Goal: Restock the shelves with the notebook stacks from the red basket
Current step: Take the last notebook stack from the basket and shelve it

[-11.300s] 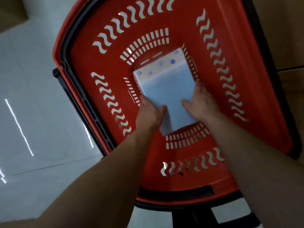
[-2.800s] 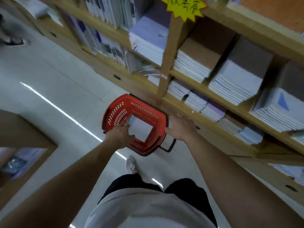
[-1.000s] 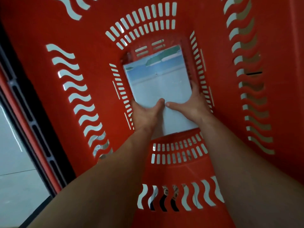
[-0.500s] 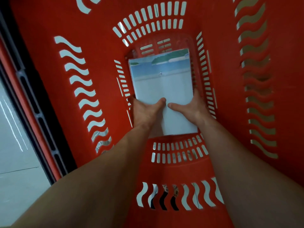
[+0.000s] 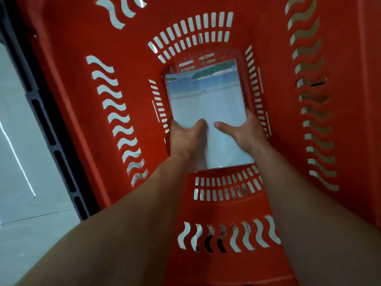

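Observation:
A stack of notebooks (image 5: pixel 208 104) with a pale blue beach-scene cover lies at the bottom of the red basket (image 5: pixel 132 58). My left hand (image 5: pixel 185 137) grips the stack's left edge, thumb lying on the cover and fingers hidden down its side. My right hand (image 5: pixel 243 133) grips the right edge the same way, thumb on top. Both thumbs point toward each other near the middle of the cover. How thick the stack is cannot be seen from above.
The basket's slotted red walls rise steeply on every side of my forearms. Its black frame (image 5: pixel 47 129) runs along the left. Pale glossy floor tiles (image 5: pixel 22 162) show beyond it at the left. No shelf is in view.
Both hands have stayed on the stack inside the basket over the last second. My thumbs have drawn slightly apart, and the view has shifted a little.

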A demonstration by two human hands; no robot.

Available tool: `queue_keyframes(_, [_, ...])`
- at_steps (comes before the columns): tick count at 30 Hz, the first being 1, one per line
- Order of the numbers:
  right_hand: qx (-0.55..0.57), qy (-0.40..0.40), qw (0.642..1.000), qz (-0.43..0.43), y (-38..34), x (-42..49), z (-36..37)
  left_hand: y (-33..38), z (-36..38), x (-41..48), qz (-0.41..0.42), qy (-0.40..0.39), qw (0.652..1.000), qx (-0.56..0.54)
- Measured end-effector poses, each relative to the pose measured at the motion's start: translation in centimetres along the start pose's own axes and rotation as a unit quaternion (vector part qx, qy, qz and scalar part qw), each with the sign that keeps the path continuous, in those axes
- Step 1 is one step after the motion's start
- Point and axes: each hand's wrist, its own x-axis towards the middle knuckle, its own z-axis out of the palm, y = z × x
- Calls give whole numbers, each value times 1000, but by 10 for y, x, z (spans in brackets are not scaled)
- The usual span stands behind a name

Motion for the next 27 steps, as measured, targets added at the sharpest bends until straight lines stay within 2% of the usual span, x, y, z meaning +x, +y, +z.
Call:
queue_keyframes(4, [18, 19, 1000, 13, -3, -15, -6, 16, -7, -19, 2, -24, 999, 28])
queue_keyframes(8, [39, 72, 997, 15, -18, -42, -8, 37, -20, -33, 10, -25, 997, 68])
queue_keyframes(19, [150, 102, 982, -44, -122, -137, -53, 141, -93, -126, 126, -29, 980, 149])
queue_keyframes(23, [176, 101, 977, -58, -157, -195, -71, 166, -140, -174, 183, -65, 970, 144])
queue_keyframes(27, [210, 109, 971, -46, -183, -254, -86, 183, -183, -216, 203, -139, 961, 122])
